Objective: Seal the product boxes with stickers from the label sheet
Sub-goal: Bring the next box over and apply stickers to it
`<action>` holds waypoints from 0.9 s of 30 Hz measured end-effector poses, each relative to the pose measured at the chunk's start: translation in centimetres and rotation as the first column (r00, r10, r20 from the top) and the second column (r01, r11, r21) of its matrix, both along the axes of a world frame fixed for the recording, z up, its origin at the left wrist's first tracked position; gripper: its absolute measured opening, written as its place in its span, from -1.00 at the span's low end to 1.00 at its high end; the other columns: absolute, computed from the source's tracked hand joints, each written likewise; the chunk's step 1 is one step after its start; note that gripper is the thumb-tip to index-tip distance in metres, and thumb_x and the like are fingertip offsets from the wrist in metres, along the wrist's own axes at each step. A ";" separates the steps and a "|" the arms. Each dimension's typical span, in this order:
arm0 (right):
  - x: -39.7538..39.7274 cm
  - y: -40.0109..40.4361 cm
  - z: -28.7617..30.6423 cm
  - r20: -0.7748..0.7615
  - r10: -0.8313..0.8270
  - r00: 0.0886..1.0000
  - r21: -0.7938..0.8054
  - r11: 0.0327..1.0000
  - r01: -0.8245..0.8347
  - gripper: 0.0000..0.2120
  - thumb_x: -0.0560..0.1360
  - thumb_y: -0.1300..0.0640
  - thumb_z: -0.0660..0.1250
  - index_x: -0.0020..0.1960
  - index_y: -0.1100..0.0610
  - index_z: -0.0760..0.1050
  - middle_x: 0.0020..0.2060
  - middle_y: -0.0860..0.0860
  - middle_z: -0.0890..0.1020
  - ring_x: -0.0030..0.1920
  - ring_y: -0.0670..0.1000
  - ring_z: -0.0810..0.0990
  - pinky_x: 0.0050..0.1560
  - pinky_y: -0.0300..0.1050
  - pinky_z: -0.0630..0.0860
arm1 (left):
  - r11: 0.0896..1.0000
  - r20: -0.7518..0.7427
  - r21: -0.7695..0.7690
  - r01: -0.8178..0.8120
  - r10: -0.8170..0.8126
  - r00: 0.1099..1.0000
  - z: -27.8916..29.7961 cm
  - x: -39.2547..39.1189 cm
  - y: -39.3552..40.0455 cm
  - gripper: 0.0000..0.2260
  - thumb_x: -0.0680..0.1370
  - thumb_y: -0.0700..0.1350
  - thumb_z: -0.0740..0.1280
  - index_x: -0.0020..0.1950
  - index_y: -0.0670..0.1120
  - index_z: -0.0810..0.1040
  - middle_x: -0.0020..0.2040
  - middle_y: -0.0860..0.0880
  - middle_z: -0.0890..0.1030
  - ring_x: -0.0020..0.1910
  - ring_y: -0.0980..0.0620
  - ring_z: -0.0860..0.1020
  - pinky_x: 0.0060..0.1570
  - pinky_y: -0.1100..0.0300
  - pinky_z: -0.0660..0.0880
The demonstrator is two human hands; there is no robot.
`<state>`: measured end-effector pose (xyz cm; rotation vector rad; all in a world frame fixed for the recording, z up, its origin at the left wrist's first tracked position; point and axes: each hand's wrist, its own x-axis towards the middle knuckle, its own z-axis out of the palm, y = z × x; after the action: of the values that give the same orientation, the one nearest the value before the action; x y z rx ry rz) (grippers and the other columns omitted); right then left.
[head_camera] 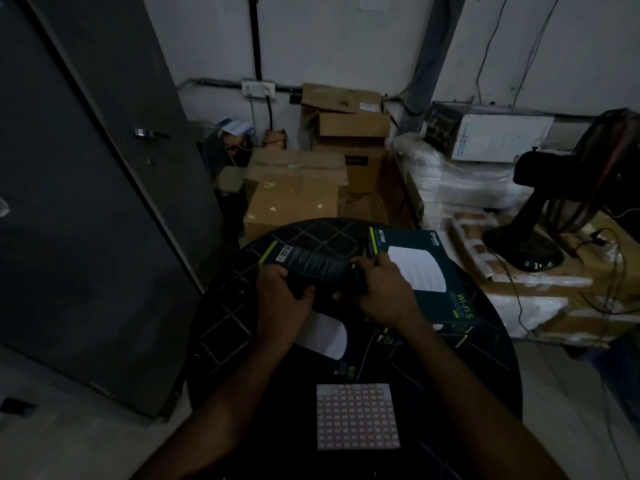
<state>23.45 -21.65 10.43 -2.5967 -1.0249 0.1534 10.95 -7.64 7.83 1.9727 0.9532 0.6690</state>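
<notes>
1. A dark product box (311,263) was held tilted above a round black table (221,306), its green-edged end raised toward the far left.
2. The left hand (282,291) was curled round the near left part of that box, thumb on top and fingers wrapped beneath.
3. The right hand (384,285) was closed on the box's right end, with its fingertips (362,261) pressed at the upper edge; whether a sticker was pinched there could not be told in the dim light.
4. A second box (446,271), printed "AC1350" and "Wi-Fi 5", was laid flat on the table just right of the hands.
5. A third box (329,336) was seen lying flat under the forearms, partly hidden.
6. The label sheet (356,415), a grid of small pinkish stickers, was laid flat on the table's near side, between the forearms and apart from both hands.
7. Brown cartons (294,199) were stacked behind the table, and a black fan (554,209) stood at the right.
</notes>
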 end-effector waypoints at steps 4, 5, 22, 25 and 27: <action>-1.9 1.1 -0.9 0.068 -0.087 0.994 0.132 0.988 0.078 -0.33 0.38 -0.34 0.43 0.30 0.04 0.42 0.17 0.09 0.40 0.17 0.18 0.47 0.00 0.08 0.58 | 0.992 0.125 -0.127 0.025 -0.009 0.992 0.5 1.5 -1.0 -0.59 0.48 -0.16 0.42 0.27 -0.15 0.39 0.23 -0.11 0.44 0.18 -0.07 0.48 0.08 0.17 0.38; -2.3 1.3 -1.0 0.053 -0.121 0.991 0.159 0.981 0.111 -0.35 0.38 -0.33 0.43 0.29 0.06 0.43 0.17 0.09 0.40 0.16 0.18 0.48 0.00 0.07 0.58 | 0.987 0.159 -0.154 0.035 -0.011 0.987 0.8 1.8 -1.1 -0.57 0.48 -0.15 0.43 0.31 -0.14 0.39 0.25 -0.10 0.45 0.20 -0.05 0.47 0.10 0.17 0.38; -6.8 2.6 -0.5 -0.424 0.068 0.903 0.518 0.837 0.180 -0.82 0.59 0.22 0.23 0.11 0.20 0.57 -0.11 0.09 0.56 -0.12 0.10 0.63 -0.17 0.13 0.62 | 0.878 -0.156 -0.280 0.388 -0.441 0.884 0.7 3.7 5.2 -0.06 0.10 0.43 0.54 0.41 0.16 0.40 0.37 0.02 0.46 0.33 0.00 0.48 0.31 -0.05 0.46; -5.4 2.1 -0.4 -0.508 0.110 0.854 0.473 0.864 0.170 -0.79 0.59 0.30 0.23 0.11 0.15 0.61 -0.15 0.08 0.65 -0.31 0.01 0.64 -0.16 0.16 0.67 | 0.857 -0.338 -0.088 0.507 -0.505 0.794 2.6 3.3 6.0 0.16 0.02 0.38 0.52 0.54 -0.02 0.27 0.44 -0.06 0.38 0.40 -0.02 0.40 0.37 0.03 0.39; -3.7 1.8 -0.7 -0.385 0.146 0.911 0.430 0.902 0.037 -0.75 0.56 0.30 0.30 0.20 0.15 0.61 -0.02 0.07 0.69 -0.14 -0.07 0.63 0.03 -0.13 0.64 | 0.824 -0.406 -0.051 0.564 -0.533 0.742 3.4 3.0 6.4 0.18 0.03 0.23 0.54 0.58 -0.07 0.20 0.50 -0.09 0.32 0.46 -0.05 0.34 0.41 0.07 0.33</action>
<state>19.70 -19.85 9.76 -2.0187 -0.8602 0.4183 13.92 -1.26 11.22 2.3594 0.5101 -0.0524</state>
